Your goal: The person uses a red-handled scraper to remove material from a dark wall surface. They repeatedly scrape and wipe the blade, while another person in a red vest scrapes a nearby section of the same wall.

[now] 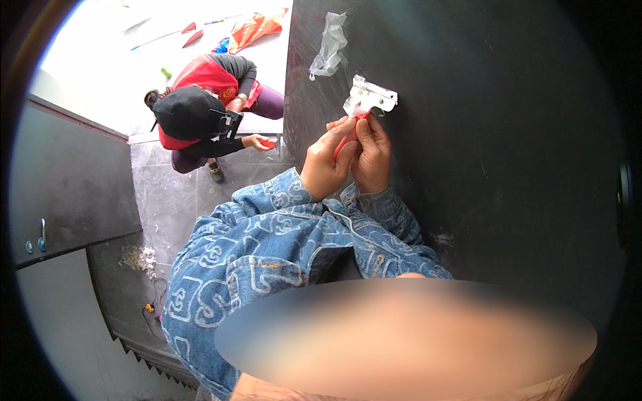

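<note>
Both of my hands are together in front of a dark, scuffed panel (466, 150). My left hand (326, 163) wraps around a slim red object (347, 145), perhaps a tool handle; its full shape is hidden by my fingers. Its upper end is pinched between the thumb and fingers of my right hand (373, 150). Just beyond the fingertips is a pale metal plate (378, 96) with small holes, and crumpled whitish film (355, 97) covers its left side. Whether the plate is fixed to the panel or held by the red object, I cannot tell.
A crumpled translucent plastic strip (328, 47) is on the panel above my hands. To the left a person in a black cap (189, 114) crouches, a red item (268, 144) in one hand. White debris (140, 259) and a cable (145, 316) lie on the tiled floor (170, 195).
</note>
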`<state>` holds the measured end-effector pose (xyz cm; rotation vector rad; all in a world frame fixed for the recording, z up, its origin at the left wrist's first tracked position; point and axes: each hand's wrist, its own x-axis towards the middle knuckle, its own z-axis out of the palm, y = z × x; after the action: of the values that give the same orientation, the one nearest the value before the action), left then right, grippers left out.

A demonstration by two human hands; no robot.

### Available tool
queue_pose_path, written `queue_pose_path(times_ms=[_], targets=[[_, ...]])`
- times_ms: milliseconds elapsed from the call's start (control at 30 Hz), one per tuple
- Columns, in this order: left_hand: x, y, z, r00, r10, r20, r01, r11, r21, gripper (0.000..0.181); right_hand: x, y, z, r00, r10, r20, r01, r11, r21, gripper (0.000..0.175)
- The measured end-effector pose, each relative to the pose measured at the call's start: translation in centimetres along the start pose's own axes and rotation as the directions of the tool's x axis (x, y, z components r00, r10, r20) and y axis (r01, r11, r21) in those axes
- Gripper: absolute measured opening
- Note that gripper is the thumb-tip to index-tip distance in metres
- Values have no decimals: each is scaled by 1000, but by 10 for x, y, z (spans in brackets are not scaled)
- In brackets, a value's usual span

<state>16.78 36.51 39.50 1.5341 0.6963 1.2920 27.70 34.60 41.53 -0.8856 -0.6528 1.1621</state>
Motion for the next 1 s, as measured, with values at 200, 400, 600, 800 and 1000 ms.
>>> queue_pose_path(times_ms=[200, 400, 600, 800, 1000], targets=[[7, 3, 17, 999, -34, 41, 34, 999, 12, 38, 0, -13, -7, 995, 28, -97, -28, 1000, -1, 23], [73, -71, -111, 995, -15, -101, 4, 995, -102, 37, 109, 98, 81, 999, 40, -15, -40, 999, -17, 22], [97, -85, -149, 995, 67, -74, -67, 998, -2, 38, 133, 117, 118, 998, -29, -59, 23, 995, -94, 22], [187, -86, -116, 978, -107, -182, 111, 994, 12, 35, 230, 70, 109, 997, 14, 75, -7, 996, -88, 29], [150, -54, -113, 973, 48, -227, -59, 997, -45, 38, 184, 49, 113, 985, -45, 169, 100, 938, -333, 31]])
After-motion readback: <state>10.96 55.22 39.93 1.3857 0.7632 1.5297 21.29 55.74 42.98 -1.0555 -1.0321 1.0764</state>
